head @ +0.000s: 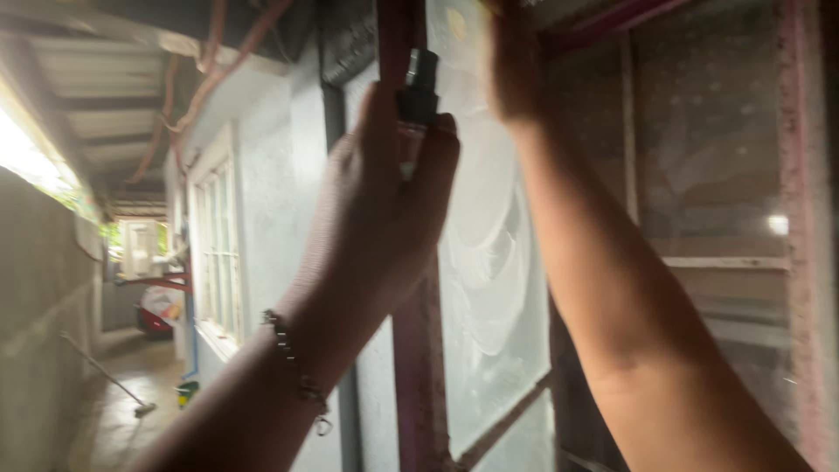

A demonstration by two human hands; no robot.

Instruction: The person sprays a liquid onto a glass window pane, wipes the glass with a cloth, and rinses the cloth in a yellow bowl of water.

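My left hand [384, 201] is raised in front of a dark red door frame post [418, 367] and is closed around a small spray bottle with a black nozzle [419, 86] that sticks up above my fingers. A beaded bracelet [293, 367] hangs on that wrist. My right hand [516, 74] reaches higher, pressed against the top of a glass pane [489, 288] smeared with whitish streaks; whether it holds anything is hidden by blur. The right forearm [612, 288] crosses the pane diagonally.
A narrow roofed passage runs away on the left between a grey wall [39, 306] and the house wall with a white window [217, 253]. A broom [109, 376] leans on the floor there. A mesh screen [708, 166] stands behind the frame on the right.
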